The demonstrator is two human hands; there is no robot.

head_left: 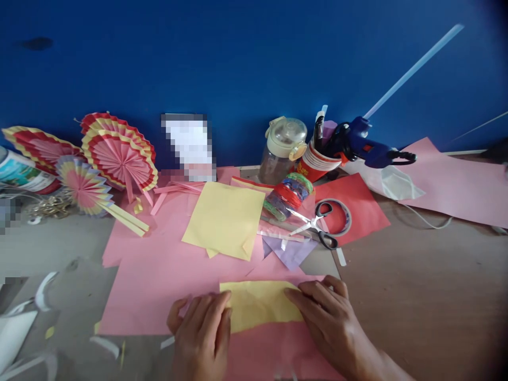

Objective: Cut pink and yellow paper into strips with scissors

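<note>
Under both grips lies a pale yellow sheet (pixel 260 307) on a large pink sheet (pixel 159 275). Beyond the grips sit another yellow sheet (pixel 224 219), a lilac scrap (pixel 291 251), a red sheet (pixel 359 203) and black-handled scissors (pixel 317 225). Far left of the left grip, the pleated fans (pixel 119 153) show pink centres ringed in yellow and red bands, against a deep blue wall (pixel 238 63).

Deep blue wall (pixel 246 58) fills the whole back, matte, one dark smudge (pixel 36 43) upper left. Surface (pixel 416 296) butts straight against it: brown wood grain at the right side, duller grey toward the left edge. Pale strip runs along the back edge at right. Light is soft, even, no hard shadows.
</note>
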